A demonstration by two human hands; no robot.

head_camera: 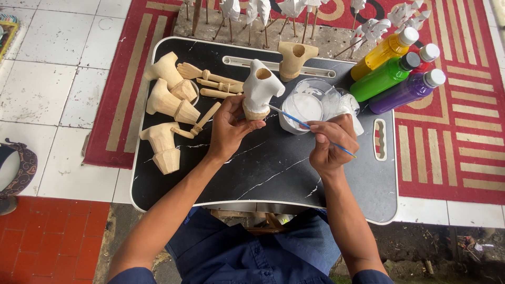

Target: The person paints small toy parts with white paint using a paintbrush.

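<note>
Head view, looking down: well off to the left of the person's left hand [230, 128], three bare wooden torsos [166, 102] are lying on the black marbled lap tray [273, 173], with a few carved wooden arms [210, 80] just beyond them. That left hand is gripping a white-painted wooden torso [260, 87] by its unpainted waist, fingers and thumb wrapped round the base; the torso is standing nearly upright above the tray, its long axis running from waist to neck, the open neck hole pointing up and slightly away from the person, shoulders spreading to either side. Coming in from the right, a thin blue-handled brush [305, 125] is lying almost level, bristle end towards the torso's lower side, handle end sticking out past the right hand [329, 143], which is pinching it in a pen-like grip with the fingers curled. Just beyond that hand a cup of white paint [302, 108] is sitting on the tray beside a crumpled clear plastic bag [339, 102], and farther right four capped bottles of colour [392, 73], yellow, green, red and purple, are leaning at the tray's edge. To my eye the risks are wet paint smudging where the left fingers are creeping up from the bare base, the right wrist knocking the cup so close behind it, and a loaded brush dripping onto the tray.
</note>
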